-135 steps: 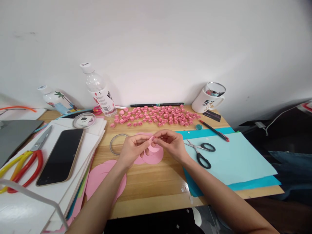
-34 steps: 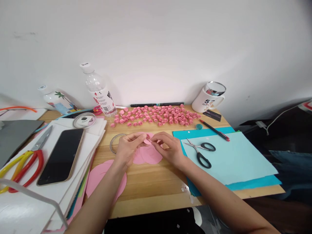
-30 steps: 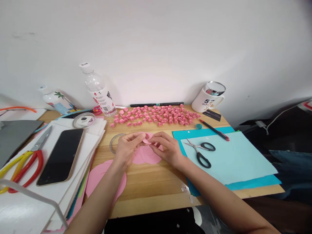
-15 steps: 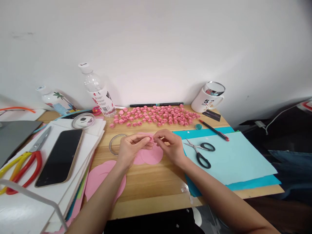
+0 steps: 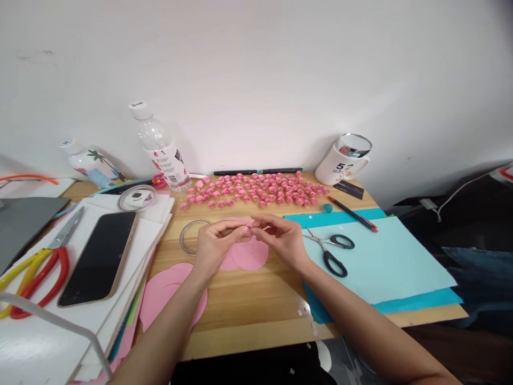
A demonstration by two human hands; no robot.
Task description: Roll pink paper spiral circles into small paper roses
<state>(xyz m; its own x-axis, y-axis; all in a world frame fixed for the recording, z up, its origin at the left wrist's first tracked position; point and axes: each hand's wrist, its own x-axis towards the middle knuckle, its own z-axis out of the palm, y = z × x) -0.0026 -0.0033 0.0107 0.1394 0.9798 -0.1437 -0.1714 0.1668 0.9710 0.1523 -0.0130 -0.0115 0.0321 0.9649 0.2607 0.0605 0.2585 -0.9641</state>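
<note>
Between my two hands is a small rolled pink paper rose (image 5: 249,226), mostly covered by fingertips. My left hand (image 5: 218,243) pinches it from the left with thumb and forefinger. From the right, my right hand (image 5: 282,240) closes its thumb and fingertips on the same roll. Pink paper circles (image 5: 250,255) lie on the table beneath the hands. Larger pink paper discs (image 5: 170,291) are under my left forearm. Beyond the hands spreads a wide group of finished-looking pink paper roses (image 5: 272,190). A ring of tape (image 5: 182,238) lies left of my left hand.
Black-handled scissors (image 5: 335,262) rest on light blue paper (image 5: 385,262) at right. A pencil (image 5: 352,214), a teal coil (image 5: 327,208) and a white mug (image 5: 336,163) stand behind. On the left are a phone (image 5: 100,256), red-yellow scissors (image 5: 44,272) and a bottle (image 5: 160,144).
My right hand's fingers have moved slightly left and closed in on the pink roll, covering more of it. My left hand stays nearly where it was.
</note>
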